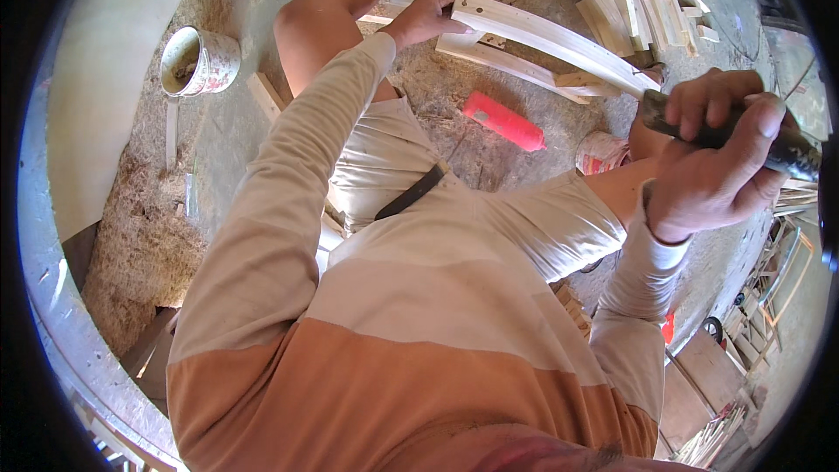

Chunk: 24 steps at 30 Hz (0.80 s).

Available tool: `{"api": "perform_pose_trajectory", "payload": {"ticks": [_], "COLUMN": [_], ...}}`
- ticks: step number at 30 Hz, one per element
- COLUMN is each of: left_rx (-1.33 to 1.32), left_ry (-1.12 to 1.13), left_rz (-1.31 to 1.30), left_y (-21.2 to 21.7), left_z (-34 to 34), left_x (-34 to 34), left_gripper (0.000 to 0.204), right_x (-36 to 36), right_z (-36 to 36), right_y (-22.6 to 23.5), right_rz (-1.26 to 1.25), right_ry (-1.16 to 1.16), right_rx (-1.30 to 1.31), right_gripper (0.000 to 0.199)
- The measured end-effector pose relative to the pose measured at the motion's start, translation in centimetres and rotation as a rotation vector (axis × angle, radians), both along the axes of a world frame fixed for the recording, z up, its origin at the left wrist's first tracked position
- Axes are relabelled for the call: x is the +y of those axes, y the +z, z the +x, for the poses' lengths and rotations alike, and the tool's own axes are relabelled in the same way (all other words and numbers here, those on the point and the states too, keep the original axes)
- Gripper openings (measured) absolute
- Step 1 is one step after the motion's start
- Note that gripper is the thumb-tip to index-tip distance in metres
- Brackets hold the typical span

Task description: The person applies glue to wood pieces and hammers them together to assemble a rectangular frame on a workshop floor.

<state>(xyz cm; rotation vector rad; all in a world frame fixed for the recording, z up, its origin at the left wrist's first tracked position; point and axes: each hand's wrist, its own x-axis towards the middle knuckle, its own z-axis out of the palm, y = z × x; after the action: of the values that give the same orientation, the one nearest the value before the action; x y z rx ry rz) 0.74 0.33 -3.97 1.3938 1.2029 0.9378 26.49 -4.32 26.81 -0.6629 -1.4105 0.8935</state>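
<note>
My left hand (424, 19) is closed around the left end of a pale wooden board (551, 33), with dark spots near that end. The board slants away to the right, above other joined wooden pieces (516, 63) on the floor. At the right, my right hand (721, 153) is wrapped around a dark, elongated tool (717, 133). Its kind cannot be made out. The tool's blunt left end is close to the board's right end; whether they touch is unclear. On the floor between my legs lies a red plastic bottle (504, 121).
A stained white bucket (218, 61) stands at the left near scattered wood shavings (144, 236). Stacked wood offcuts (634, 4) lie at the far right. A small tub (603, 150) sits beside my right knee. More timber (760, 323) leans at the right.
</note>
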Motion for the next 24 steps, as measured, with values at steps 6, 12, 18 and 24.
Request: {"api": "perform_pose_trajectory", "payload": {"ticks": [6, 12, 18, 24], "left_rx": [-0.041, 0.037, 0.134, 0.298], "left_ry": [-0.016, 0.012, 0.143, 0.203], "left_rz": [-0.001, -0.022, 0.098, 0.142], "left_y": [-1.0, 0.1, -0.4, 1.7], "left_z": [0.1, 0.0, 1.1, 3.3], "left_x": [0.7, 0.2, -1.4, -1.7], "left_gripper": [0.048, 0.05, 0.056, 0.069], "right_x": [-1.1, 2.6, 8.3, 13.6], "right_z": [3.4, 8.6, 16.8, 24.7], "right_y": [-18.6, -14.5, -15.9, -22.7], "right_rz": [-0.304, -0.335, -0.293, -0.595], "right_ry": [0.08, -0.245, -0.461, -0.451], "right_rx": [-1.086, -1.082, -0.825, -0.482], "right_gripper": [0.026, 0.028, 0.026, 0.024]}}
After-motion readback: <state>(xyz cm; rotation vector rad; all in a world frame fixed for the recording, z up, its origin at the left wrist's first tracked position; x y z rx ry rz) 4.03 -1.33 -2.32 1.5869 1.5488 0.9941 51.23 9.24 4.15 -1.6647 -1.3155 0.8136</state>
